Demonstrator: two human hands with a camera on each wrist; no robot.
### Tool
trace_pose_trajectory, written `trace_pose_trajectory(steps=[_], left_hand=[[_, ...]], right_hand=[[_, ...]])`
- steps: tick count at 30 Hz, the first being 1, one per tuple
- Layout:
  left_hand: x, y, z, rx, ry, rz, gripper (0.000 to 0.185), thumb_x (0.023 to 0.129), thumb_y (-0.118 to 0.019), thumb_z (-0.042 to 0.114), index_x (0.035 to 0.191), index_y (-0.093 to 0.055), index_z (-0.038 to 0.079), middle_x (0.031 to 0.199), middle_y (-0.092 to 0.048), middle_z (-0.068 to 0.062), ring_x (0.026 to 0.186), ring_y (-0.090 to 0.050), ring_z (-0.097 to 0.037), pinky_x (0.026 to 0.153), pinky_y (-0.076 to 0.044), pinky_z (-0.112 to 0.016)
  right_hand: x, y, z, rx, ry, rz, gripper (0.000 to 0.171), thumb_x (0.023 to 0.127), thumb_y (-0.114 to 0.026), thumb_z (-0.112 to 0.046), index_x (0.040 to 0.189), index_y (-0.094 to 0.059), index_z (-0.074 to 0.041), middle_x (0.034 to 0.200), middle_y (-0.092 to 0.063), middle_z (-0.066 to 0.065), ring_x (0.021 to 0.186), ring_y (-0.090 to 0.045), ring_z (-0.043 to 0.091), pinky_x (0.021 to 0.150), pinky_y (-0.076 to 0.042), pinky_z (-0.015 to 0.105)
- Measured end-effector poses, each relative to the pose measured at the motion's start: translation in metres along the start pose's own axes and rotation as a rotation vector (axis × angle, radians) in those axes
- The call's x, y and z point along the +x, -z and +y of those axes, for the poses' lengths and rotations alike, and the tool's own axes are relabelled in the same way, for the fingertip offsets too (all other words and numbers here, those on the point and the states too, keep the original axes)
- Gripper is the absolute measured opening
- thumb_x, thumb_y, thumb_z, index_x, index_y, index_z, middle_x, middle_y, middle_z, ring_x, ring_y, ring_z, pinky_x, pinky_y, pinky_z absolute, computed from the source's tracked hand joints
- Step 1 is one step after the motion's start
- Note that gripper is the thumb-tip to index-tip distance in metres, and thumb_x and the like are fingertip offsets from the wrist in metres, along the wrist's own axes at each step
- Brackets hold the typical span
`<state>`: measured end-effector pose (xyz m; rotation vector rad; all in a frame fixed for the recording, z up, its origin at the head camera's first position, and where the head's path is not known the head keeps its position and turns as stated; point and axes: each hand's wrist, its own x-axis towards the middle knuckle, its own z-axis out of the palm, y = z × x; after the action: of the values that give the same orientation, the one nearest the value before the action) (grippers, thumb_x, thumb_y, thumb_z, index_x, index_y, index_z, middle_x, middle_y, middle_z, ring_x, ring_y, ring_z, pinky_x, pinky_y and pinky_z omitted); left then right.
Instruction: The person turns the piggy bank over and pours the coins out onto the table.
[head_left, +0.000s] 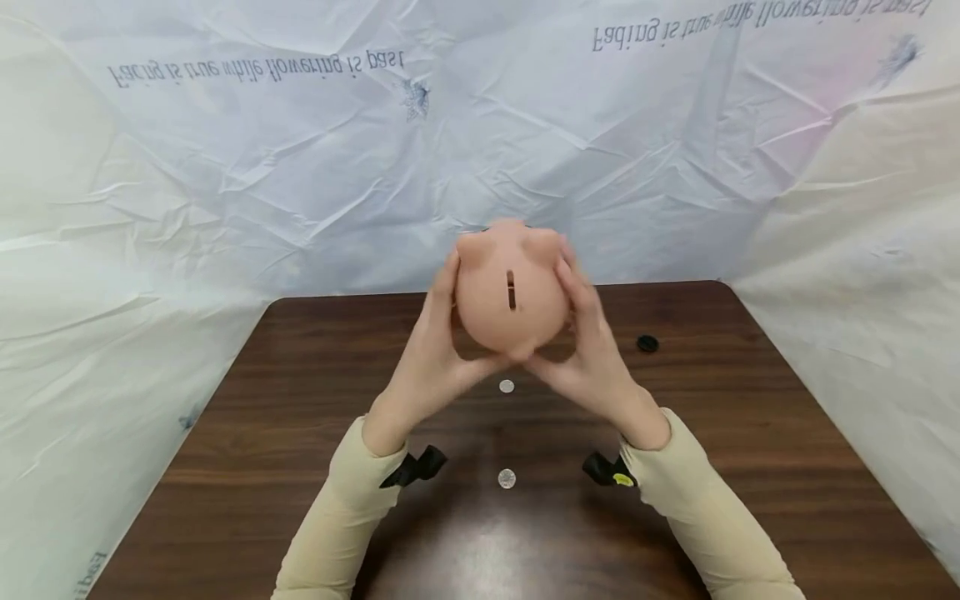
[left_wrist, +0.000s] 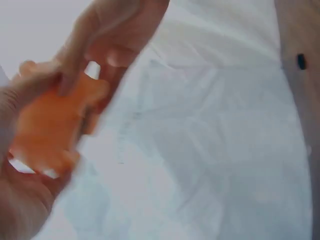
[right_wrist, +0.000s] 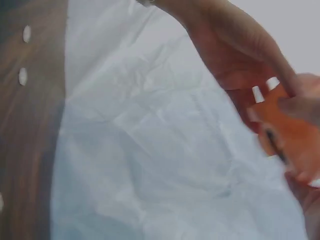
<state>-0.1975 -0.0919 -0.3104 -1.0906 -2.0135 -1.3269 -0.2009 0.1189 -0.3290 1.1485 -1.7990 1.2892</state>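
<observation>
Both hands hold a pink piggy bank (head_left: 487,308) up above the far part of the table, its coin slot facing the head camera. My left hand (head_left: 427,358) grips its left side, and my right hand (head_left: 596,358) grips the right. The thumbs meet at the piggy bank's near edge, while the fingers wrap its sides. Both wrist views show the piggy bank (left_wrist: 45,125) blurred and more orange, with a dark opening on its underside. Below it, a silver coin (head_left: 507,386) lies on the table, and a second coin (head_left: 507,478) lies nearer, between the forearms.
A small round black cap (head_left: 647,343) lies on the dark wooden table (head_left: 750,433), right of the right hand. White wrinkled sheeting (head_left: 337,183) with printed text hangs behind the table and along both sides.
</observation>
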Motion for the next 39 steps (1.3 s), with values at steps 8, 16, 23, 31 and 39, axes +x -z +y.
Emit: trace_pose_trajectory(steps=[8,16,23,31,39], left_hand=[[-0.029,-0.020,-0.043,-0.091,0.226,-0.116,0.126,0.075,-0.092,0.016,0.163,-0.003,0.027,0.162,-0.026,-0.009,0.138,-0.044,-0.024,0.106,-0.045,-0.043],[-0.046,-0.042,-0.098,-0.328,0.808,-0.299,0.095,0.086,-0.082,0.035,0.158,-0.021,0.021,0.138,-0.054,-0.008,0.119,-0.060,-0.022,0.098,-0.050,-0.043],[-0.013,-0.013,-0.033,-0.104,0.302,-0.066,0.124,0.075,-0.092,0.026,0.163,-0.006,0.033,0.160,-0.033,-0.001,0.135,-0.047,-0.019,0.106,-0.045,-0.041],[-0.015,-0.010,-0.020,-0.049,-0.070,-0.033,0.132,0.070,-0.094,0.005,0.163,-0.005,0.034,0.166,-0.015,-0.016,0.145,-0.033,-0.032,0.107,-0.044,-0.045],[-0.048,-0.038,-0.084,-0.374,0.790,-0.252,0.103,0.084,-0.085,0.033,0.161,-0.016,0.026,0.144,-0.051,-0.006,0.124,-0.057,-0.022,0.099,-0.050,-0.044]], right_hand=[[-0.040,-0.016,0.030,0.066,-0.223,-0.073,0.093,0.089,-0.080,-0.018,0.161,-0.020,-0.014,0.160,-0.025,0.021,0.137,-0.043,0.033,0.103,-0.048,0.034],[-0.063,-0.025,0.066,0.226,-0.977,-0.269,0.104,0.090,-0.079,-0.017,0.163,-0.005,-0.019,0.158,-0.029,0.020,0.137,-0.044,0.037,0.102,-0.047,0.051],[-0.017,-0.007,0.019,0.044,-0.318,-0.099,0.099,0.087,-0.081,-0.015,0.163,-0.018,-0.024,0.164,-0.021,0.011,0.138,-0.041,0.034,0.103,-0.048,0.043],[-0.021,-0.008,0.016,0.025,0.095,0.028,0.086,0.090,-0.078,-0.018,0.158,-0.025,-0.018,0.165,-0.015,0.015,0.145,-0.031,0.038,0.111,-0.041,0.043],[-0.063,-0.020,0.053,0.077,-0.871,-0.303,0.104,0.089,-0.081,-0.027,0.163,-0.008,-0.019,0.157,-0.033,0.019,0.133,-0.049,0.034,0.100,-0.049,0.051]])
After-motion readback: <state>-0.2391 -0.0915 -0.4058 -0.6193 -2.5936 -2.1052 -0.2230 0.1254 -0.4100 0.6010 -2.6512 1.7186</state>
